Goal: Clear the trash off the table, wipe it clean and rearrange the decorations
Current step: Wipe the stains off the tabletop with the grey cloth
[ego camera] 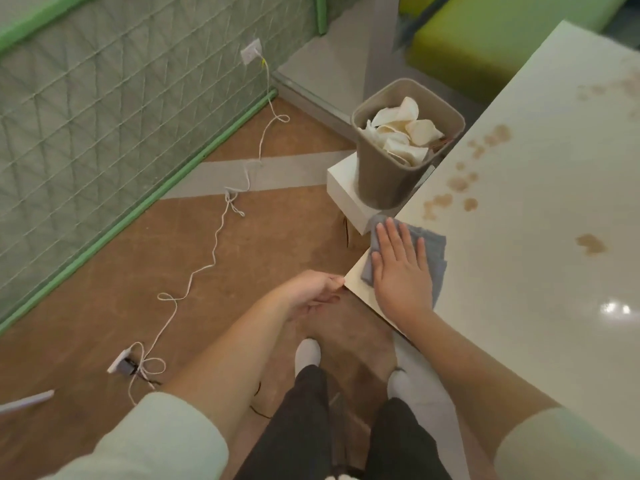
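The cloth [429, 252] lies at the table [519, 306] corner under the flat right hand [401, 271], left hand [311, 289] relaxed and empty at the edge; stains [460, 188] remain, bin [398, 168] holds trash, so wiping seems barely begun.

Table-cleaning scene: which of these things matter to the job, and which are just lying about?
Part of the job:
- blue cloth, pressed flat under the right hand
- white table with brown stains
- grey bin holding crumpled paper
- left hand at the table corner

Just lying about:
- white cable on the floor
- green seat
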The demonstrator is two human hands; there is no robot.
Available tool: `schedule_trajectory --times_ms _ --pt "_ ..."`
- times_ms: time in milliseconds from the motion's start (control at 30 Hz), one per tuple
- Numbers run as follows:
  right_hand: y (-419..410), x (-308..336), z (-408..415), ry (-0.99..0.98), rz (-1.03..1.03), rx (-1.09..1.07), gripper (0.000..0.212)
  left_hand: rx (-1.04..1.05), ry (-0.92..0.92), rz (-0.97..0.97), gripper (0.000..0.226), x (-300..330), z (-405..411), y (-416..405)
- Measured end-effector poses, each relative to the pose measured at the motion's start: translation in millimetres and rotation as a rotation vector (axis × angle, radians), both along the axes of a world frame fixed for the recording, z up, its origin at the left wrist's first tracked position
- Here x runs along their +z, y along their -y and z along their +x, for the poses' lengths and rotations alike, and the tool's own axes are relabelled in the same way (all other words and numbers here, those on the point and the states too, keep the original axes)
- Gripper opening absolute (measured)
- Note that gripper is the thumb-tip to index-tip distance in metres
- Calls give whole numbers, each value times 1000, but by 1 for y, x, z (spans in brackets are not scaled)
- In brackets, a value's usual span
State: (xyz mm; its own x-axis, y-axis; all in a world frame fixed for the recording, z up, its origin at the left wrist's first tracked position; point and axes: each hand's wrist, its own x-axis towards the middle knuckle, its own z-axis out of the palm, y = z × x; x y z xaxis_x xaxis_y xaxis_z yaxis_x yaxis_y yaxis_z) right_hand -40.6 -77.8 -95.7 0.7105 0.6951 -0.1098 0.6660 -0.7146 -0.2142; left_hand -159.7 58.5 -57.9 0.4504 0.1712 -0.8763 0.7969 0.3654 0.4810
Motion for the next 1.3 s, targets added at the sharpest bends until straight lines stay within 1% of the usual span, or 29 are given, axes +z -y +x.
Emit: schedule_trajectory --times_ms 67,167,233,367,467,567,633,767,833,900,967,1000,1067,1200,1300 --pt "-2 0 -37 14 13 -25 56 21 20 -50 28 -3 -1 -4" --pt "4 1 -72 -32 25 40 55 5 39 -52 33 -6 -1 -7" --pt "2 -1 -58 -39 7 68 55 -57 47 -32 34 -5 1 -10" --pt "0 0 -12 -49 26 -100 56 -146 51 8 38 -3 13 -14" --pt "-3 3 -24 -20 13 -210 55 -159 132 35 36 -1 28 -14" --pt "10 6 -58 -59 -5 -136 55 -143 183 29 35 -1 44 -14" --pt "29 8 -48 -86 -34 -135 57 -151 209 31 34 -2 55 -13" --pt "38 11 8 -82 6 -349 65 -212 236 107 31 -5 75 -13" --pt "24 13 14 -62 23 -415 67 -200 238 113 30 -6 83 -13" --pt "6 14 -6 -52 48 -383 63 -207 248 119 28 -6 92 -13" --pt "0 13 -28 -62 66 -276 60 -216 255 118 28 -5 98 -13" --pt "3 13 -30 -71 64 -256 59 -224 252 122 28 -5 102 -14" --pt "16 10 -10 -68 60 -334 57 -277 231 158 30 -4 108 -15" --pt "35 6 40 -40 33 -538 66 -391 169 242 34 -5 116 -15" --pt "9 6 29 4 45 -629 63 -463 162 280 33 -9 123 -14"
